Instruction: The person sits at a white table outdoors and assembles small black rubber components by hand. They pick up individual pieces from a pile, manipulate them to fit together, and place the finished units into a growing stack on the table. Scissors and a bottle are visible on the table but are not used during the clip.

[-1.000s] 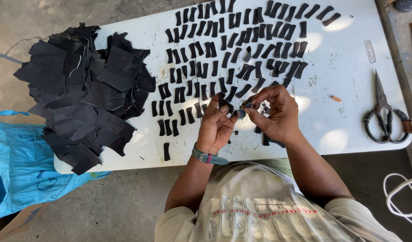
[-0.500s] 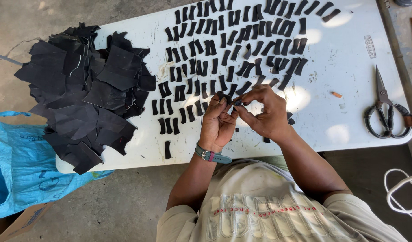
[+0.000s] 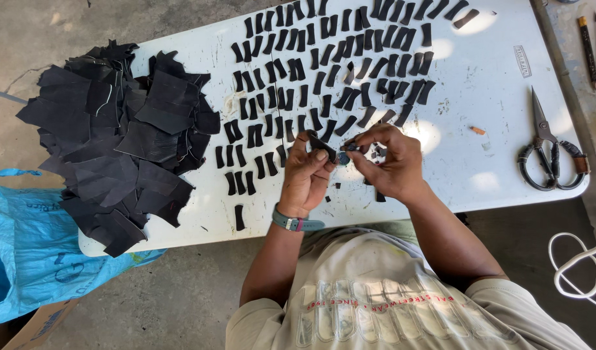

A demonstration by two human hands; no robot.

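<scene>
Centre frame: left hand [image 3: 306, 174] and right hand [image 3: 390, 162] fingers pinched narrow on a small black strip [image 3: 322, 146] — judged light, limp; grip its ends.

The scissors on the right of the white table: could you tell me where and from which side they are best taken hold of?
Probably by the two wrapped loop handles at the near end of the scissors, coming from the table's near edge. They lie flat and apart from the black strips, blades shut and pointing away toward the far side, so the loops face the person and lie open to fingers. The right hand is nearer.
</scene>
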